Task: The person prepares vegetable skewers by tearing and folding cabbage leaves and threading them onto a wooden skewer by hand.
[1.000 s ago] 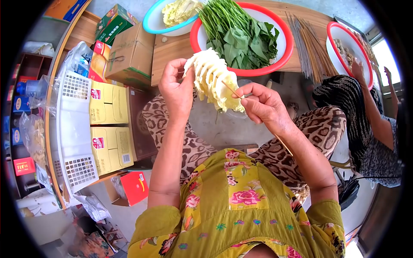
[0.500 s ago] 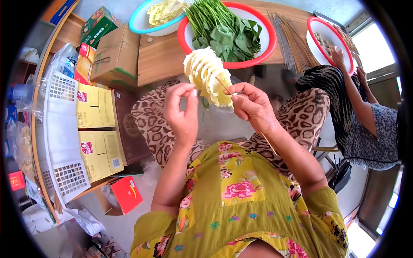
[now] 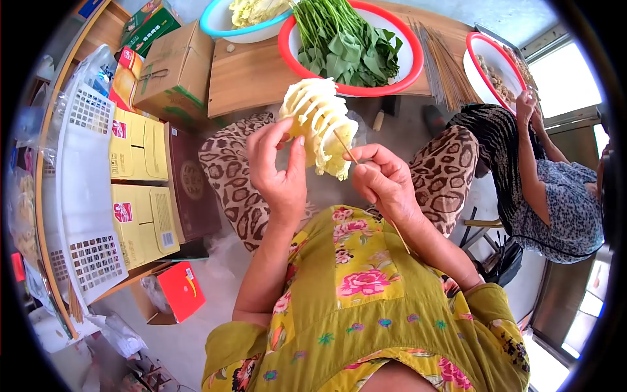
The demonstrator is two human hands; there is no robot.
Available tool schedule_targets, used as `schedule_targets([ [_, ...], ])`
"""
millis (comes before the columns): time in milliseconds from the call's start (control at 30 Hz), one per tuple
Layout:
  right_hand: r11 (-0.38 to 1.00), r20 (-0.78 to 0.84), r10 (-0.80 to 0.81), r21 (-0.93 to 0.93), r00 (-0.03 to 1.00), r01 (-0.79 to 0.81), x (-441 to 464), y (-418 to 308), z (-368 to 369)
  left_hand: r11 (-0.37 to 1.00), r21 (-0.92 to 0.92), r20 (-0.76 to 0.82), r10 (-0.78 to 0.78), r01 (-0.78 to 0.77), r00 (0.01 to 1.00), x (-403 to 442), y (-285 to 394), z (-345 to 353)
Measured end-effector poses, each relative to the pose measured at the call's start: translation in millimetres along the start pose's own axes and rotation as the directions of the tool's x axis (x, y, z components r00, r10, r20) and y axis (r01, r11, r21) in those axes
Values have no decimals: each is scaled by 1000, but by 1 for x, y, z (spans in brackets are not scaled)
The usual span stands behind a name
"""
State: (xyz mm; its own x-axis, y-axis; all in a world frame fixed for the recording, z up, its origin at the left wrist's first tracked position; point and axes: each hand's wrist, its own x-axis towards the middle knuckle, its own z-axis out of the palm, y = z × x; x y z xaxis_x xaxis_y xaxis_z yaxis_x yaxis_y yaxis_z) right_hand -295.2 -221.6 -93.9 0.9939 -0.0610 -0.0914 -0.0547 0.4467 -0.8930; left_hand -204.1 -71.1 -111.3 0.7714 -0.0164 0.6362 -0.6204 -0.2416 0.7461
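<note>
Pale, folded cabbage leaves (image 3: 320,124) hang threaded on a thin wooden skewer (image 3: 400,236) above my lap. My right hand (image 3: 385,181) pinches the skewer just below the leaves, and its lower end runs down past my wrist. Thumb and fingers of my left hand (image 3: 277,166) are apart at the left side of the leaves, with the fingertips at or very near their edge; whether they touch is unclear. Beyond my hands, a red-rimmed basin (image 3: 415,68) holds long-stemmed green leaves (image 3: 353,55).
A blue-rimmed basin (image 3: 245,34) of cabbage and a bundle of skewers (image 3: 447,65) lie on the wooden table (image 3: 241,78). At the right, a person (image 3: 555,209) sits by another red-rimmed basin (image 3: 473,49). Boxes (image 3: 140,222) and a white basket (image 3: 85,189) stand at the left.
My left hand let go of the leaves' upper end, moved off with spread fingers, then came back up to their side. The skewered leaves now sit slightly lower. The view has shifted.
</note>
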Motion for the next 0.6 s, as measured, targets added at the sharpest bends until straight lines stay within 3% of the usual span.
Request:
schedule_targets([
  [133,999,7,31,-12,1000,-30,2,3,3,999,29,-6,29,-28,1000,-1,-3,1],
  [200,1000,7,30,-6,1000,-30,3,4,3,988,148,-22,49,-46,999,1,-6,1],
  [367,998,2,43,-49,999,-43,4,8,2,995,103,-9,-12,12,1000,10,-11,-3],
  [433,995,31,31,-92,999,-28,5,8,2,961,253,55,101,-112,993,16,-6,-4],
  [600,994,18,55,-98,998,-53,6,11,2,983,175,96,46,-62,994,16,-17,-3],
])
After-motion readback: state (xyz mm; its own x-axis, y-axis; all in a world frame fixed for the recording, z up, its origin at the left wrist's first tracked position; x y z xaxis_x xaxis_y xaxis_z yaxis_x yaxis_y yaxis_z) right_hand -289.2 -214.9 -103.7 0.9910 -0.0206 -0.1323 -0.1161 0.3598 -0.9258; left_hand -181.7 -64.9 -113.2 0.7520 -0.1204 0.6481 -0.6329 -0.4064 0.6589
